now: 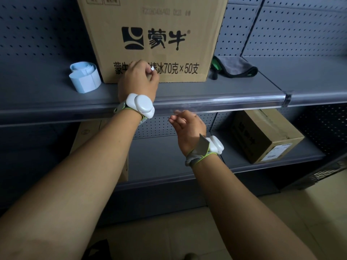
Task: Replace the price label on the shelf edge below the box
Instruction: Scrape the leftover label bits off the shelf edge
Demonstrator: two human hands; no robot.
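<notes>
The left hand (pixel 138 79) pinches a small white scrap (pixel 152 69) by the box (pixel 152 40), the right hand (pixel 187 126) hangs loosely open below the shelf edge (pixel 216 105); the sticky scrap may cling to the fingers.

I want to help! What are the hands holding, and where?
The left hand pinches a small white scrap at its fingertips, by its lower part. The right hand holds nothing.

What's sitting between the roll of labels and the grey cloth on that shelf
In the head view, the big cardboard box stands between the label roll and the grey cloth, with the left hand in front of it.
</notes>
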